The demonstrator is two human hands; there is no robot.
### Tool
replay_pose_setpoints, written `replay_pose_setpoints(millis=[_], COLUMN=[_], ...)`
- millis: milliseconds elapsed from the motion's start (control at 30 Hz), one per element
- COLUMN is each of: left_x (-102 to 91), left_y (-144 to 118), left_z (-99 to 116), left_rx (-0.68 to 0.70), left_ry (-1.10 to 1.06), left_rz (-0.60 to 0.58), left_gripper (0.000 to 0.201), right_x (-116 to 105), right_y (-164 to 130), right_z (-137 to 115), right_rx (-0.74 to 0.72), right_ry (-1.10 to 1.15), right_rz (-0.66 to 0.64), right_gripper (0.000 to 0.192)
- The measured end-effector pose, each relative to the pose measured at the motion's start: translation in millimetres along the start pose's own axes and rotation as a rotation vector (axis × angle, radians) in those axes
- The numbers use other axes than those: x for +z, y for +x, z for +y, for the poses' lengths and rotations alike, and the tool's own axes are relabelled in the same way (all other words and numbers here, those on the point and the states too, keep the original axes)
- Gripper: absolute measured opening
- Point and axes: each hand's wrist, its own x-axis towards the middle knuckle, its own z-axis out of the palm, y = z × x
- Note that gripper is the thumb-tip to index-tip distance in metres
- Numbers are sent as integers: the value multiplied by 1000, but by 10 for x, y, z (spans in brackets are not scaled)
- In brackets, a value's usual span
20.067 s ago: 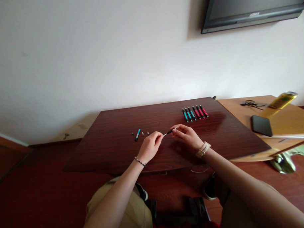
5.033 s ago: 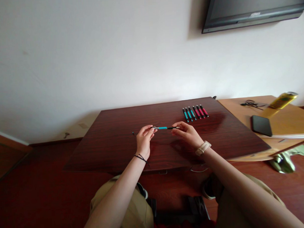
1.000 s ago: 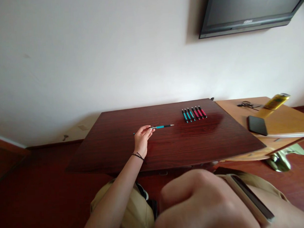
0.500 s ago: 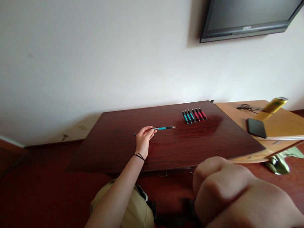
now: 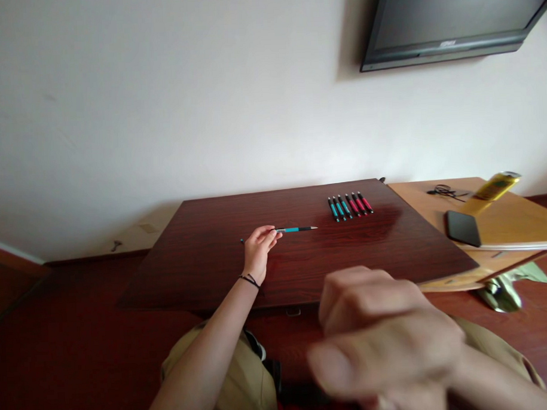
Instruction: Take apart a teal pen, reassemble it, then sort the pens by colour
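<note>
Left hand (image 5: pixel 258 248) out over the table (image 5: pixel 212 261), fingers (image 5: pixel 268 232) curled and pinched on one end of a blue pen (image 5: pixel 296 229). Pen held level just above the tabletop, tip pointing right, free end clear of everything. Black band on the left wrist. Small dark bit on the table just left of the hand, too small to identify.

Right hand (image 5: pixel 386 338) close to the camera, big and blurred, low in view, well apart from the pen and the table. Fingers loosely curled, partly open, nothing seen in it; grip not clear through the blur.

Row of pens (image 5: pixel 349 205) lying side by side at the far right of the table, three blue then three red, well apart from both hands. Phone (image 5: pixel 463 228) face down on the lighter desk (image 5: pixel 516 220) to the right, yellow can (image 5: pixel 492 188) tilted behind it, dark cable near the wall. TV (image 5: pixel 450 19) on the wall above.
</note>
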Motion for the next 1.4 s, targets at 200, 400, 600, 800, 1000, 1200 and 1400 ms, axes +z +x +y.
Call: replay_pose_setpoints(millis=[200,400,600,800,1000,1200,1400], left_x=[10,15,67,-13,-488,-930,-950], left_y=[-10,-20,-101,-97,149,299,325], left_z=[12,17,19,68,327,453,316], left_rx=[-2,-4,-30,-3,405,413,377], left_ry=[19,19,91,291,674,1267,1392], left_rz=[5,-38,-131,-292,-47,59,22], left_gripper=[34,33,33,31,18,24,17], right_x=[-208,-201,-127,-109,-79,-73,-70], right_y=[-287,-746,-899,-992,-1050,-1007,-953], right_z=[850,1539,1801,1881,1951,1887,1803], right_rx=[404,621,797,864,883,867,918], right_ry=[-21,-127,75,117,163,-3,108], right_rz=[245,294,228,345,428,463,459], right_gripper=[60,55,39,33,35,39,45])
